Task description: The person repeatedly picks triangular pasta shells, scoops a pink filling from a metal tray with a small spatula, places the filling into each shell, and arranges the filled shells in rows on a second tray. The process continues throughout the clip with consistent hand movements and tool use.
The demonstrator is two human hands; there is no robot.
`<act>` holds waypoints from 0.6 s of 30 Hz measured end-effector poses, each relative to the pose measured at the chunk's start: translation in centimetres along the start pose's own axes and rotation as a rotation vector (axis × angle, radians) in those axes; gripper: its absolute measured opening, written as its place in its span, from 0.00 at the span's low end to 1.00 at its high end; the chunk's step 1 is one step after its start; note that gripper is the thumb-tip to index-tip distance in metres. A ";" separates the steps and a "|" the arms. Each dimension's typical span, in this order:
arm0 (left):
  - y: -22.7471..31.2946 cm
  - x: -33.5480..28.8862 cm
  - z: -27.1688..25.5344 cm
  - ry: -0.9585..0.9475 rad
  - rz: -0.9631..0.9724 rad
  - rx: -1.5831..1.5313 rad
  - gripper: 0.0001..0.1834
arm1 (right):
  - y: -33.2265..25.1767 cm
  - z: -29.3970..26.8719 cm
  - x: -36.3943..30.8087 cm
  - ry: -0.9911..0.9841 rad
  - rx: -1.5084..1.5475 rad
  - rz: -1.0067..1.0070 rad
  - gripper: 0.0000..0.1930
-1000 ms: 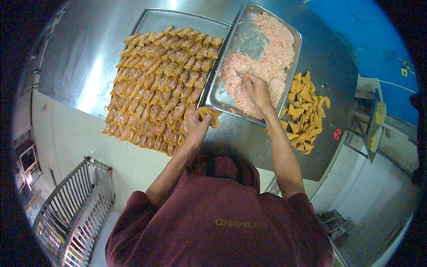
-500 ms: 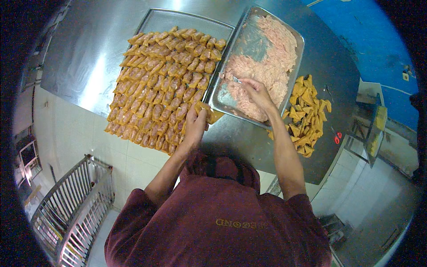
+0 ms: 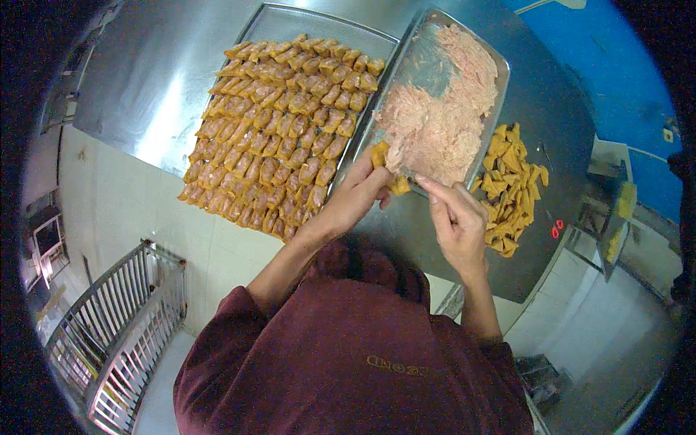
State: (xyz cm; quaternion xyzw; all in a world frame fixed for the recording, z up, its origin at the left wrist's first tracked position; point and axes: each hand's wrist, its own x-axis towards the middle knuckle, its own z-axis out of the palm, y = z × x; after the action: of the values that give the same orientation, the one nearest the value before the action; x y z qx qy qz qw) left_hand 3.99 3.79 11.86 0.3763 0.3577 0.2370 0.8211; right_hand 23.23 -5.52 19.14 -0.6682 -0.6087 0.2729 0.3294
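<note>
At the near edge of the metal tray (image 3: 503, 87), my left hand (image 3: 354, 201) is closed round a yellow-brown fried tofu pocket (image 3: 380, 154), which has pale meat paste at its opening. My right hand (image 3: 458, 225) is beside it, its fingers pinched on a small metal tool; only the tool's tip (image 3: 420, 178) shows, close to the pocket. Pink minced meat paste (image 3: 438, 127) covers much of that tray. Left of it, rows of filled tofu pockets (image 3: 283, 138) lie on a shallow tray (image 3: 319, 22). A loose pile of unfilled tofu pockets (image 3: 509, 188) lies to the right.
All this stands on a steel table (image 3: 138, 87). A slatted metal rack (image 3: 119, 326) is on the floor at the lower left. Red lit digits (image 3: 557, 229) show near the table's right edge. Beyond the table is a blue surface (image 3: 602, 80).
My right hand has come out of the meat paste with the tool, toward me and to the left hand. My left hand has moved right with the tofu pocket, from the filled rows to the meat tray's edge.
</note>
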 end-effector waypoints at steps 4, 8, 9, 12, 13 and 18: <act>1.2 -0.3 2.0 -0.134 0.024 -0.375 0.18 | -1.9 -0.9 -1.0 0.008 -0.196 -0.080 0.22; 2.2 -1.4 2.9 -0.101 0.028 -0.460 0.22 | -3.1 -1.9 -1.7 -0.077 -0.205 -0.058 0.24; 2.5 -1.6 2.8 -0.103 0.030 -0.401 0.25 | -3.6 -2.3 -1.7 -0.091 -0.203 -0.059 0.25; 3.3 -2.6 2.7 -0.065 0.040 -0.259 0.31 | -5.4 -4.4 -2.0 -0.138 -0.211 -0.058 0.26; 3.6 -2.9 2.5 -0.056 0.052 -0.220 0.33 | -5.9 -5.0 -2.1 -0.169 -0.228 -0.035 0.25; 4.3 -3.5 2.2 -0.049 -0.045 0.028 0.39 | -6.8 -5.2 -1.6 -0.097 -0.247 -0.106 0.25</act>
State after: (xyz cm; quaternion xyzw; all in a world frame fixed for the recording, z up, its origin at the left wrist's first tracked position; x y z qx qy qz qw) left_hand 2.89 3.07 17.67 0.3852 0.3489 0.2043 0.8295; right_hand 22.70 -7.35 27.60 -0.6566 -0.6872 0.2102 0.2290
